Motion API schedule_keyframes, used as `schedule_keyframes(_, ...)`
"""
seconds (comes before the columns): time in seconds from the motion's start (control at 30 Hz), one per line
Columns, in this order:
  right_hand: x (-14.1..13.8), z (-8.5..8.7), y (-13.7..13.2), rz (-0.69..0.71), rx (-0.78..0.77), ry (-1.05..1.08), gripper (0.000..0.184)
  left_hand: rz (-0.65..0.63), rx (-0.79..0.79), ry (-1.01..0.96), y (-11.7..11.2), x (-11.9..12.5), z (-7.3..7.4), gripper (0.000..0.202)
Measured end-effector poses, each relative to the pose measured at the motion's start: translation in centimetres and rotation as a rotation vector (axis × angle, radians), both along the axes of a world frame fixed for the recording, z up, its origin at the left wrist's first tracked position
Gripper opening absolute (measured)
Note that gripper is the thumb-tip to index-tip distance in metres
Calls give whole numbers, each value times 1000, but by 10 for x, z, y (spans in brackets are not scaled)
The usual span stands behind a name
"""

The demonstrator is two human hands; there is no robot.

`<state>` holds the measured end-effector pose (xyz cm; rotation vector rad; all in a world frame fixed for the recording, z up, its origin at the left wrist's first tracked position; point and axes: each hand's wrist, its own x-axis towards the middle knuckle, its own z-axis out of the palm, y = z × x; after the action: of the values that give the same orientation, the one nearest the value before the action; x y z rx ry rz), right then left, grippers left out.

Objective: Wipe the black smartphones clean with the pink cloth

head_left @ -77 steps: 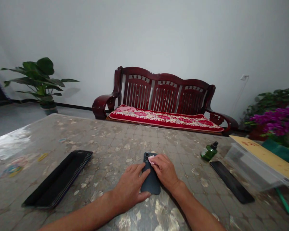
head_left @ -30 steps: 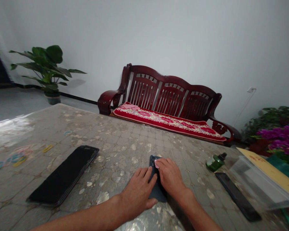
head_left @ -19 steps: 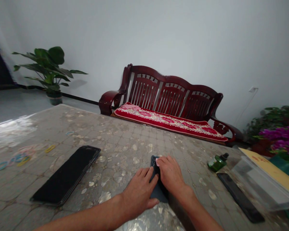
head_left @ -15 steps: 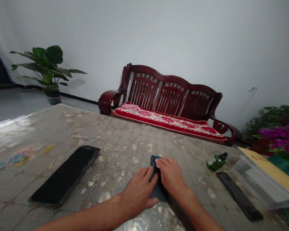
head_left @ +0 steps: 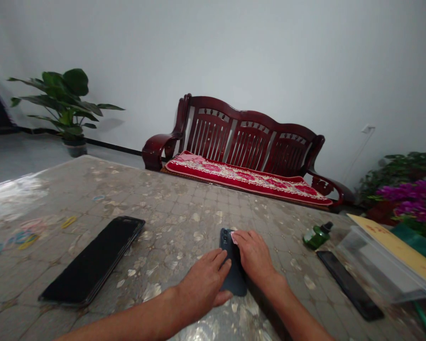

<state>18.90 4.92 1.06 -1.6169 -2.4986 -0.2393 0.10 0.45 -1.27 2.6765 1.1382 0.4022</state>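
Observation:
A dark blue smartphone (head_left: 234, 277) lies back side up on the table, its camera lenses towards the far end. My left hand (head_left: 208, 279) grips its left side, with fingertips on the back and the thumb near the lower edge. Over the phone's upper right edge, my right hand (head_left: 255, 253) is closed on a small pink piece of cloth or paper (head_left: 234, 237). Most of that piece is hidden under the fingers. Left of my hands lies a large black tablet (head_left: 94, 260), screen up.
The patterned table cover (head_left: 156, 199) carries coloured rubber bands (head_left: 28, 241) at left. At right are a green spray bottle (head_left: 317, 236), a black phone (head_left: 350, 284) and a clear plastic box (head_left: 376, 270) under a yellow sheet (head_left: 394, 246). A wooden bench (head_left: 248, 137) stands beyond.
My right hand has shifted slightly right, so more of the phone's back shows between my hands. The whole view has moved a little.

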Motion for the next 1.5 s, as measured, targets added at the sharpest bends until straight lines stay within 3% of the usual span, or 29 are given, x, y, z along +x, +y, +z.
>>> schedule_keyframes(0.17,2,-2,1,-61,20,13,37,-19,22,13,0,1,0,63)
schedule_keyframes(0.37,-6,-3,-1,68,9,82,38,-4,18,0,2,-1,-2,63)
schedule_keyframes(0.57,-1,8,11,-43,-19,47,35,-18,-3,-32,6,-4,1,62)
schedule_keyframes(0.7,-10,12,23,-47,-46,52,34,-23,-8,-36,8,-4,0,61)
schedule_keyframes(0.97,-32,15,34,108,-82,26,30,-6,-19,-62,7,-3,0,56)
schedule_keyframes(1.27,-18,18,7,254,-80,19,28,-6,-41,-64,6,-2,3,55)
schedule_keyframes(1.5,0,8,7,96,-10,104,31,33,-13,-43,8,3,-2,56)
